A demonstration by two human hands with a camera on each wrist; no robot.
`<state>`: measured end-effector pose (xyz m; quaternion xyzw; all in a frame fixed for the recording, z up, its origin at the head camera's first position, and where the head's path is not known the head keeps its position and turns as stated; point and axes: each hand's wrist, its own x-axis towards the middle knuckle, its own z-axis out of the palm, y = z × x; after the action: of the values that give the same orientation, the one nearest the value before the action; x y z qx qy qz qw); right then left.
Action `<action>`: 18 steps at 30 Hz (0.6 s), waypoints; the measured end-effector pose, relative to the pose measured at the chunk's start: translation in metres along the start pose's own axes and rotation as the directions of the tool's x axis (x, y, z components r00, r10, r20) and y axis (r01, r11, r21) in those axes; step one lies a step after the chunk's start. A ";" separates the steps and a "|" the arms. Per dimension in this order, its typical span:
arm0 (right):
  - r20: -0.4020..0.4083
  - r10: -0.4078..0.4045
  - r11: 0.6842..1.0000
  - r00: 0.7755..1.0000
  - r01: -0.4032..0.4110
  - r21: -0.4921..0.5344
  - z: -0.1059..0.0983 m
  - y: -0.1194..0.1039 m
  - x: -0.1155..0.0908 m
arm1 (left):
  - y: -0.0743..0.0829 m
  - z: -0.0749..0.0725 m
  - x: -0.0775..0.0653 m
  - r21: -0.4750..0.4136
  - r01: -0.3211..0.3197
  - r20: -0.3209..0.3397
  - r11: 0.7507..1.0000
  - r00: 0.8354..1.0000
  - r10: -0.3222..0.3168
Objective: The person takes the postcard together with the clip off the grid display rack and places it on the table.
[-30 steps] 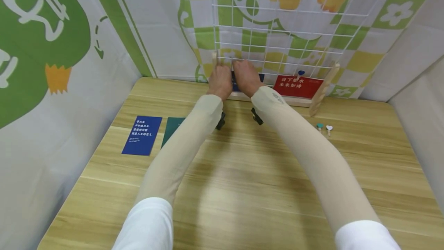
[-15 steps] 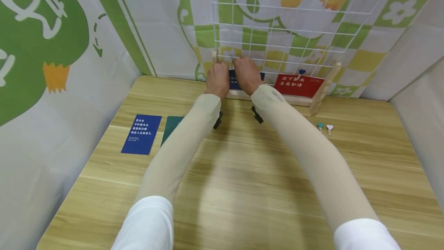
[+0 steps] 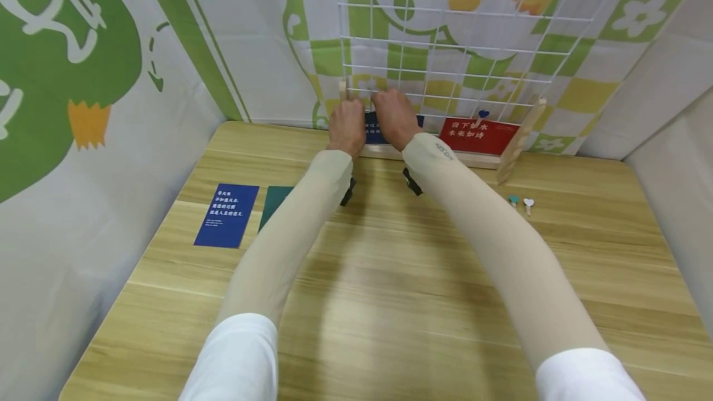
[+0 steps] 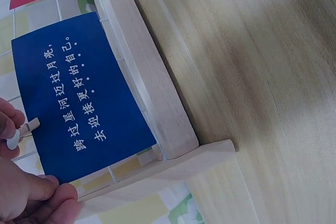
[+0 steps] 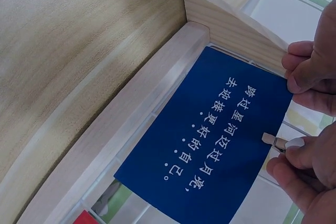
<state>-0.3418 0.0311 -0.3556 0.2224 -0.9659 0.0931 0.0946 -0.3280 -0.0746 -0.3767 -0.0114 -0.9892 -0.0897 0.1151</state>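
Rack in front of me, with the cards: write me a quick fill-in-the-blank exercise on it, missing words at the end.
1. The left hand pinches the navy card at its upper left ____.
2. The right hand holds a clip whose body is made of ____.
3. The other card on the rack is ____.
4. On the table, the loose clips number ____.

Missing words: corner; wood; red; two.
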 end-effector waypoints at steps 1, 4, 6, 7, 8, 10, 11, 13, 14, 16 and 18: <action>0.000 0.003 1.000 1.000 -0.003 0.006 0.000 0.000 0.000 | 0.000 0.000 0.000 -0.002 0.000 -0.001 1.000 1.000 0.000; 0.003 0.011 1.000 1.000 -0.011 0.019 -0.001 0.000 -0.001 | 0.000 0.000 0.000 -0.008 0.004 0.009 1.000 1.000 -0.004; 0.002 0.017 1.000 1.000 -0.017 0.023 -0.001 0.000 -0.001 | 0.000 0.000 0.000 -0.012 0.010 0.016 1.000 1.000 -0.010; 0.000 0.015 1.000 1.000 -0.015 0.021 -0.001 0.000 -0.001 | 0.000 0.000 0.000 -0.013 0.011 0.016 1.000 1.000 -0.011; -0.003 0.014 1.000 1.000 -0.014 0.017 -0.001 0.000 -0.002 | 0.000 0.000 0.000 -0.014 0.013 0.016 1.000 1.000 -0.012; -0.009 0.009 1.000 1.000 -0.009 0.009 -0.001 0.001 -0.002 | -0.001 0.001 0.000 -0.013 0.012 0.012 1.000 1.000 -0.012; -0.012 0.006 1.000 1.000 -0.006 0.005 -0.001 0.001 -0.002 | -0.001 0.001 0.000 -0.012 0.012 0.009 1.000 1.000 -0.012; -0.018 -0.001 1.000 1.000 0.001 0.000 -0.001 0.001 -0.003 | -0.001 0.001 0.000 -0.010 0.009 0.001 1.000 1.000 -0.009; -0.022 -0.006 1.000 1.000 0.006 -0.004 -0.001 0.001 -0.003 | -0.001 0.001 0.000 -0.009 0.008 -0.003 1.000 1.000 -0.008; -0.027 -0.012 1.000 1.000 0.012 -0.008 -0.002 0.002 -0.004 | -0.001 0.001 0.000 -0.005 0.005 -0.008 1.000 1.000 -0.005; -0.033 -0.018 1.000 0.999 0.017 -0.014 -0.002 0.002 -0.004 | -0.001 0.001 0.000 -0.004 0.001 -0.010 1.000 1.000 -0.001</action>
<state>-0.3391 0.0353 -0.3552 0.2287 -0.9628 0.0895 0.1128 -0.3280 -0.0752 -0.3783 -0.0108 -0.9885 -0.0919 0.1198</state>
